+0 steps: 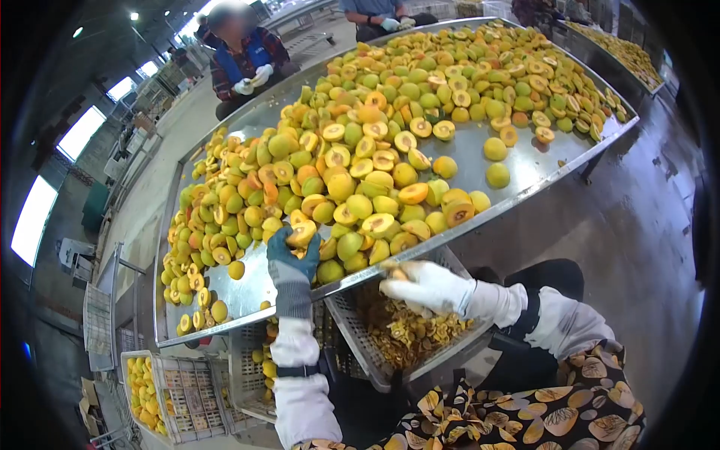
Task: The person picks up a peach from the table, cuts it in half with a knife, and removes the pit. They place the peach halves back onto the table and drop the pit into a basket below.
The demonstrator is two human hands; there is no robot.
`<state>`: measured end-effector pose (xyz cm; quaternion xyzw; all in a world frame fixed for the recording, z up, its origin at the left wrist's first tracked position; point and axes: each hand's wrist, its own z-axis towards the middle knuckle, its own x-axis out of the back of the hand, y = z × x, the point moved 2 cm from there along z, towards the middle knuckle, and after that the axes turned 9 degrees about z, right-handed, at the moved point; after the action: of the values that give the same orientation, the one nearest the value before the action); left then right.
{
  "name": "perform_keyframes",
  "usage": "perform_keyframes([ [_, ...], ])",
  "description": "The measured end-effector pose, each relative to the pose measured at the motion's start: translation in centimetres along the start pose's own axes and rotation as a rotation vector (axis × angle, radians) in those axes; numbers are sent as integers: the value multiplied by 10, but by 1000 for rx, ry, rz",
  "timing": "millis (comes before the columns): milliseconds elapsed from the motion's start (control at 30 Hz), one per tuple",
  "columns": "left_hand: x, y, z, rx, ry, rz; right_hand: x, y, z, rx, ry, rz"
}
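Observation:
My left hand (294, 253), in a dark teal glove, reaches over the near edge of the metal table with its fingers closed around a cut yellow peach half (302, 234). Its cut face shows a reddish-brown centre. My right hand (429, 287), in a white glove, is off the table's edge, above a crate (352, 330) of brown-yellow pits and scraps (409, 334). Its fingers are pinched together around a small brownish thing that I cannot make out. A big heap of whole and halved peaches (360, 169) spreads across the table just beyond both hands.
The table's raised metal rim (525, 193) runs close in front of me. Crates of yellow fruit (146, 390) stand at lower left. Across the table are a person in a plaid shirt (274, 49) and another in blue (364, 7). A second fruit-laden table (622, 56) is at far right.

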<state>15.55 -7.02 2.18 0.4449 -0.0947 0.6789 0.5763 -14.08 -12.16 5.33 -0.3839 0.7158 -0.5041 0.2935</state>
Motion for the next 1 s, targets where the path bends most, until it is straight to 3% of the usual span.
perform_keyframes([
  [67,18,43,-38,80,-34,-558,10,-15,0,-129,-34,110],
  [133,21,67,-65,-262,-2,-433,10,-23,2,-36,-16,232],
  [200,33,105,-81,-394,-48,-389,6,-10,12,-128,-35,277],
  [300,47,137,-98,148,-236,-1150,-4,-9,5,-80,-23,401],
  [367,41,136,-105,222,-250,-1205,-10,-6,4,-55,-14,393],
  [467,19,120,-118,65,-206,-744,-15,-3,6,-146,1,366],
  [533,1,115,-117,742,-222,-1663,-12,-8,3,-126,-36,352],
  [600,0,106,-115,405,-105,-1100,-8,-10,1,-41,-58,318],
  [667,-2,101,-117,384,-43,-1060,-9,-16,-6,-149,-204,423],
  [733,1,104,-116,680,-33,-1541,-9,-16,-8,-296,-341,445],
  [800,-9,95,-125,305,-49,-935,-11,-9,-4,-295,-246,334],
  [933,-23,88,-134,442,-41,-1137,-12,-8,-3,-227,-158,218],
  [1000,-24,87,-136,351,-13,-1011,-16,2,-1,-132,-125,138],
])
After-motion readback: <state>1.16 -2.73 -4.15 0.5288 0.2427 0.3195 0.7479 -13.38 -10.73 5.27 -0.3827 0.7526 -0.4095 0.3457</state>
